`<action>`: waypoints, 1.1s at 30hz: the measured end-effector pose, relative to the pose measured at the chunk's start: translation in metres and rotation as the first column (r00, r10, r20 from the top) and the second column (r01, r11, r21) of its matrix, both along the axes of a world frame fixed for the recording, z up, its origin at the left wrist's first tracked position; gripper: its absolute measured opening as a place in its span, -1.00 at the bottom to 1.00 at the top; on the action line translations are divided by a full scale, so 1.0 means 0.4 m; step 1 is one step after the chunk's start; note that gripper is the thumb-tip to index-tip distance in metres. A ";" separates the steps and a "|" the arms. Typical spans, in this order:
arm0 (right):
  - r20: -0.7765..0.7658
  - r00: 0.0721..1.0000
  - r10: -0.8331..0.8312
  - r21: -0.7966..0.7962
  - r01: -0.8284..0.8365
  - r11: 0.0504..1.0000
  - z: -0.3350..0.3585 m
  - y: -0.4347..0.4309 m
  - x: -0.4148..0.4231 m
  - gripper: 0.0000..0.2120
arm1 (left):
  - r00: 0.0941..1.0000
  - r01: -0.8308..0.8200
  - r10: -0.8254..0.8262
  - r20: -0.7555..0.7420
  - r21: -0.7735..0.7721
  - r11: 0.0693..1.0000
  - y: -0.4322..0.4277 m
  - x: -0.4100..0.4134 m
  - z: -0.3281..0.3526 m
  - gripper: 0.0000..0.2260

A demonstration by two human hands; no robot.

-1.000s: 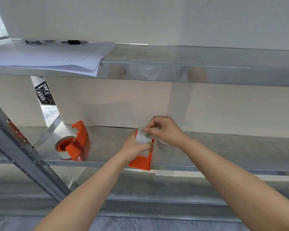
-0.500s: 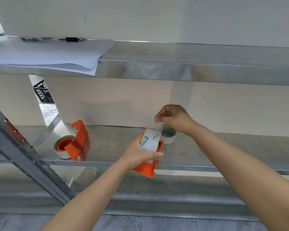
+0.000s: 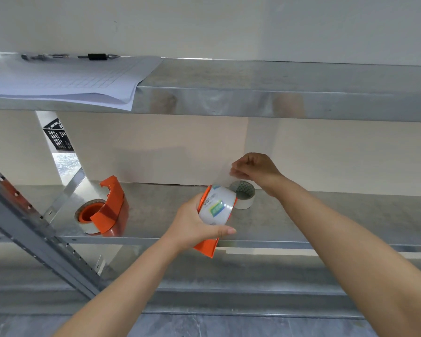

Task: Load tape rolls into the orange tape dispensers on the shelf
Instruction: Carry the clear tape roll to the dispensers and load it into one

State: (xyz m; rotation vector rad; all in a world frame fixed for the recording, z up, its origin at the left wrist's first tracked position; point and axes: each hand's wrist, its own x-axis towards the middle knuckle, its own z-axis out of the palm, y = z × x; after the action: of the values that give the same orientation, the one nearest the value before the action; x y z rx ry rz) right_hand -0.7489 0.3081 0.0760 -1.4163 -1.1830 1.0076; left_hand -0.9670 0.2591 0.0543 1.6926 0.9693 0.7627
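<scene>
Left hand [image 3: 195, 224] is wrapped around an orange dispenser [image 3: 206, 246] with a clear roll [image 3: 218, 207] sitting in it, thumb poking out to the right under the roll. It's held up just in front of the near edge of the middle shelf [image 3: 326, 215], tilted, with the orange tail end hanging down below the shelf lip. The roll has a printed label with green and blue on it.

Right hand [image 3: 254, 167] is up and a bit farther back, fingers pinched together on the loose end of the tape [image 3: 225, 176], which is stretched out as a see-through strip between the roll and the fingertips. Hard to see the strip clearly against the wall, it's just a faint sheen.

On the shelf just behind the held dispenser, right below the right wrist, there's a spare roll [image 3: 243, 194] lying flat, whitish with a dark inside. Well off to the left on the same shelf sits a second dispenser [image 3: 107, 210], already loaded with a roll around its orange hub, near the slanted metal brace [image 3: 34, 229].

Top shelf [image 3: 277, 93] has sheets of paper [image 3: 66, 81] at the left, overhanging the front edge, with pens [image 3: 71, 56] lying along the far side of them. A black crate [image 3: 58, 137] shows through the gap at the far left.
</scene>
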 end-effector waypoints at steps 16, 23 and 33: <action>-0.263 0.952 0.158 -0.160 -0.205 0.966 -0.039 0.040 -0.040 -0.89 | 0.999 -0.044 0.042 0.013 0.419 0.907 -0.038 0.007 -0.019 -0.72; -0.297 0.949 0.102 -0.087 -0.133 0.987 -0.025 0.054 -0.027 -0.89 | 0.995 -0.102 0.099 0.026 0.325 0.940 -0.015 -0.008 -0.060 -0.67; 0.051 0.999 -0.005 -0.039 0.007 0.999 -0.025 0.053 -0.031 -0.85 | 0.996 -0.023 0.022 -0.085 -0.015 1.000 0.010 -0.014 -0.078 -0.49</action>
State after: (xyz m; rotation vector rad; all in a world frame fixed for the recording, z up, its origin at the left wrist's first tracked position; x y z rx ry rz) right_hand -0.7613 0.3295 0.0660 -1.4830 -1.2009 1.0015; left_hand -0.9726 0.2629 0.0231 1.7142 1.0520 0.7000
